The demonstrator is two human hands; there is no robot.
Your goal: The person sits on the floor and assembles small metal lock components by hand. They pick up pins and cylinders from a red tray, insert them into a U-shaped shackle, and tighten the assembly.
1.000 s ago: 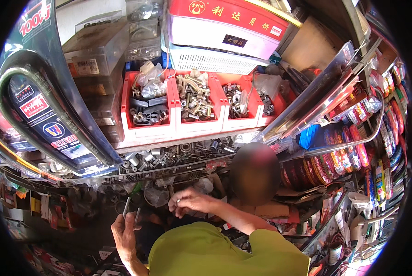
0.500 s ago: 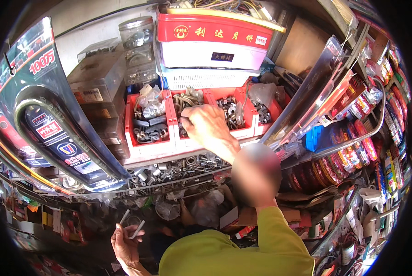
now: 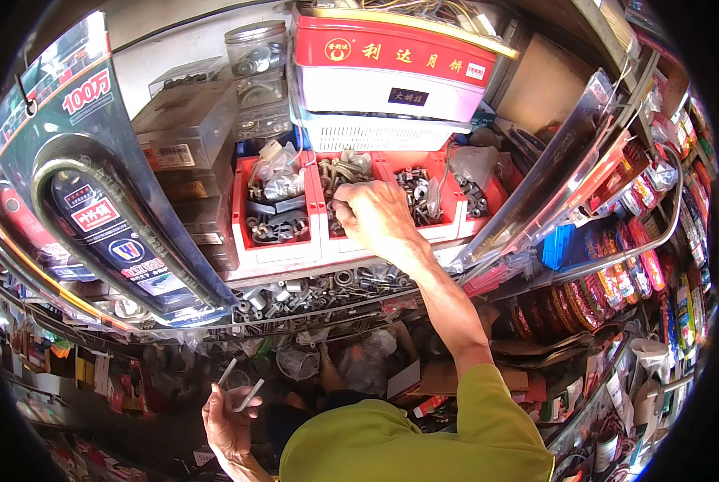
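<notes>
My left hand (image 3: 227,426) is low at the left, its fingers closed on a U-shaped metal rod (image 3: 251,394) with two pale prongs pointing up. My right hand (image 3: 378,218) reaches forward over a red bin (image 3: 333,247) of metal bolts and fittings (image 3: 345,170). The fingers of that hand are curled down into the bin's near part, and whatever they grip is hidden beneath them. To its left is another red bin (image 3: 277,255) with dark metal parts and a plastic bag. A third bin (image 3: 448,231), holding small hardware, adjoins it on the right.
Loose nuts and bushings (image 3: 311,293) fill a shelf tray below the bins. A stacked red box (image 3: 375,50) and white basket (image 3: 383,134) stand behind. Packaged goods hang at the left (image 3: 110,217) and right (image 3: 536,173), flanking the reach. Clear boxes (image 3: 184,132) stand left.
The whole view has shifted slightly, so things sit further right. My right hand stays at the same bin, its fingers a little more curled. My left hand still holds the U-shaped rod.
</notes>
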